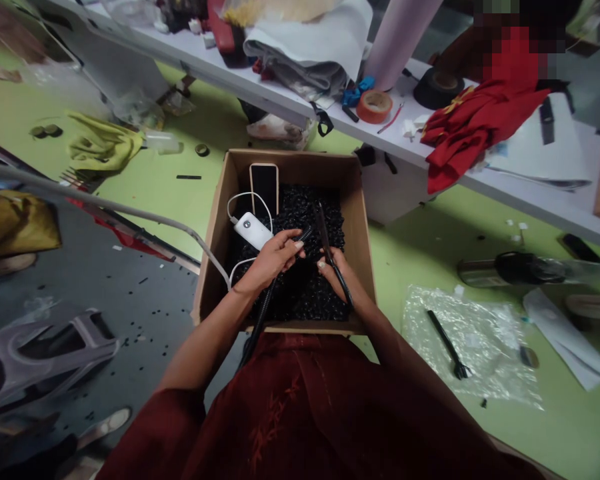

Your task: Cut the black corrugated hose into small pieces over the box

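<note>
- My robe (pixel 330 413): dark red, paler red leaf pattern, at 6 o'clock
- Box (pixel 290 161): plain brown cardboard, at 12 o'clock
- Pellets (pixel 300 217) inside: black
- Charger (pixel 253 230): white
- Cloth (pixel 480 127): bright red, at 2 o'clock
- Floor (pixel 405 253): green

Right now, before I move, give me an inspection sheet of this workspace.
Surface: open cardboard box, held in front of the person.
Job's things: loose black pieces fill the box.
Hands: left hand grips a black ribbed strip; right hand pinches a slim black rod.
Clutter: smartphone and white power bank in the box.
Cables: white cable loops from the power bank; grey cable reaches the box's left side.
Surroundings: white bench with red cloth; green floor with bubble wrap.
</note>
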Demonstrator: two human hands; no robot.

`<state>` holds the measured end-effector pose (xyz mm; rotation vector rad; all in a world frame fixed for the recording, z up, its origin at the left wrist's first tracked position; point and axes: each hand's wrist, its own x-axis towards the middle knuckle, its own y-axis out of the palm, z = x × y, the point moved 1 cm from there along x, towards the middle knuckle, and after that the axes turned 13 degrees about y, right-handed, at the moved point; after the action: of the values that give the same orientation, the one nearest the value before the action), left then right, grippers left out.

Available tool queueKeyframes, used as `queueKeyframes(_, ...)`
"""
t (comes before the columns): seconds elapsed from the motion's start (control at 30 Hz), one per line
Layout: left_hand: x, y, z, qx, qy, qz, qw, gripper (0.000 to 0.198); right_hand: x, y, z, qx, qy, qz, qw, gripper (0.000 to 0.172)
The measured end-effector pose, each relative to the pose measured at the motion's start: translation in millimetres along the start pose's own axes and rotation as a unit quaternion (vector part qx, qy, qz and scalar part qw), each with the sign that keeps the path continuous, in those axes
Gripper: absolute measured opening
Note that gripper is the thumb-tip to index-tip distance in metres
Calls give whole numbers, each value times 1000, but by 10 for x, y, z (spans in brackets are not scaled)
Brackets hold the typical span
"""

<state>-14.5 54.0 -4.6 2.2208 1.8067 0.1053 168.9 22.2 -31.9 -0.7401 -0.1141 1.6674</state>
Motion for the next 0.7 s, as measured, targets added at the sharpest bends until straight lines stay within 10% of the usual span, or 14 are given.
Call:
queueKeyframes(0.2, 21, -49, 64, 151, 62, -32, 986, 35, -47, -19, 74, -20, -11, 29, 999, 43)
queueKeyframes(0.7, 26, -118, 133, 480, 245, 46, 841, 36, -46, -19, 73, -71, 3, 57, 996, 47)
